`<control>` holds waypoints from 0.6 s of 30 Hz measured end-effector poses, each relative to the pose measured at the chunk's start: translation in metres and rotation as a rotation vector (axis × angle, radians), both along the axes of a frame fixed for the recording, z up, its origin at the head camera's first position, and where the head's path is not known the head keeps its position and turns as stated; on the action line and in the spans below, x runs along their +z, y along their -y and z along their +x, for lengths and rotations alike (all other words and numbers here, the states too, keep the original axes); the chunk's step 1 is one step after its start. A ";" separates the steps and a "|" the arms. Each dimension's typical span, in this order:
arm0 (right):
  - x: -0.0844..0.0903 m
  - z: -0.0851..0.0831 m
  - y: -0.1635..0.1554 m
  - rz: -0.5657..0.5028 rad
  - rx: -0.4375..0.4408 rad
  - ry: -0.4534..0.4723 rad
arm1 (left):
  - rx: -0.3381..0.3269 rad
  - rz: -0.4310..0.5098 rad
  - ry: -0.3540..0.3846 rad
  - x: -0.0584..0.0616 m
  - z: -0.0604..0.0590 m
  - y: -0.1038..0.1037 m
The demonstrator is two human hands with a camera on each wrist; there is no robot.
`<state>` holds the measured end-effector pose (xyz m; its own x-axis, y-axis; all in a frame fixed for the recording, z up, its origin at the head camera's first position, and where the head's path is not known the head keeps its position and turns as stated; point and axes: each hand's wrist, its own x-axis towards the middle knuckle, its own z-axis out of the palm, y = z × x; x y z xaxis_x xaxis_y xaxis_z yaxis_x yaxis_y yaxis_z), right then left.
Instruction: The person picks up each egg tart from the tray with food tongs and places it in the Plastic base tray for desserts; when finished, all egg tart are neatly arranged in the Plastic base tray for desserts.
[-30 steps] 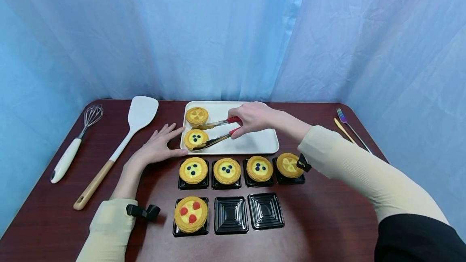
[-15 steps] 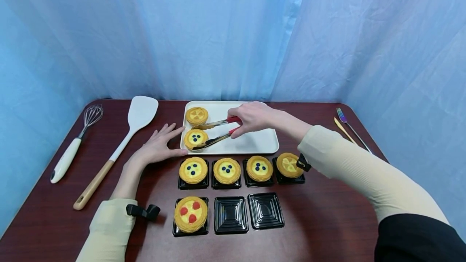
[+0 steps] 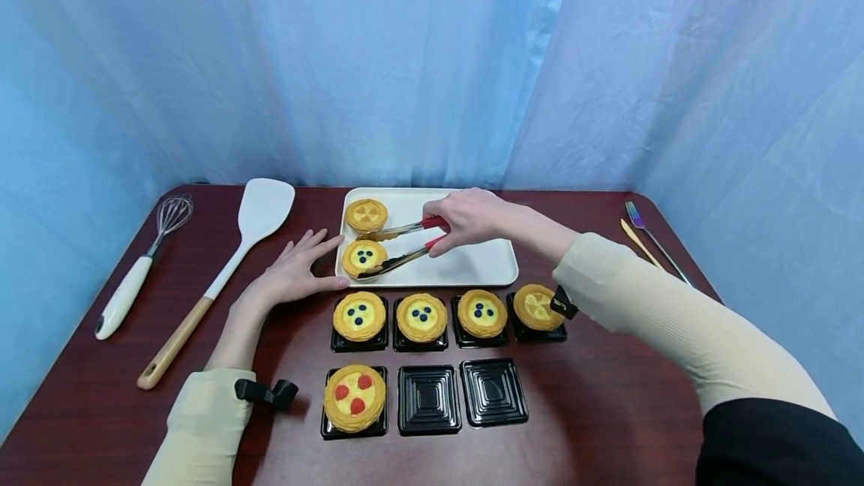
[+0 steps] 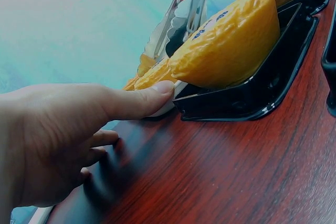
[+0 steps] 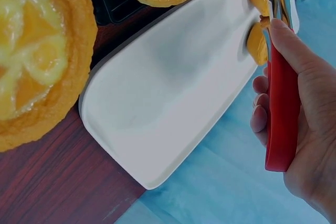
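Note:
My right hand [image 3: 472, 217] grips a pair of tongs by its red handles [image 5: 282, 114]. The spread arms of the tongs [image 3: 406, 257] reach to either side of a blueberry tart [image 3: 363, 255], which sits at the near left of a white tray [image 3: 466, 268]. Behind that one on the tray lies a tart with a pale crossed top [image 3: 367, 213]. My left hand [image 3: 289, 273] is at the tray's left end, fingers spread. Its thumb [image 4: 152, 95] lies right at the tray's edge, close to a black square base [image 4: 236, 98] that bears another blueberry tart [image 4: 231, 40].
Before the tray stands a row of black bases with blueberry tarts [image 3: 421, 317] and a crossed-top tart [image 3: 536, 306]. Nearer are a strawberry-topped tart [image 3: 355, 397] and two bare bases [image 3: 429, 400]. A whisk [image 3: 128, 291] and spatula [image 3: 229, 268] lie left, a fork [image 3: 651, 235] and gold knife [image 3: 637, 240] right.

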<state>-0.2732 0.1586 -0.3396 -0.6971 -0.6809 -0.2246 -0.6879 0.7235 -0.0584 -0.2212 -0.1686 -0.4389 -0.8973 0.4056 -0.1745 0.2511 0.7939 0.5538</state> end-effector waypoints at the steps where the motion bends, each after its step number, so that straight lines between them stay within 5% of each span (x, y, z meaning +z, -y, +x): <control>1: 0.000 0.000 0.000 -0.001 0.001 -0.001 | 0.002 0.001 -0.001 0.000 0.000 0.000; 18: 0.000 0.001 0.001 -0.014 0.015 -0.012 | 0.003 0.007 -0.001 -0.002 0.000 0.000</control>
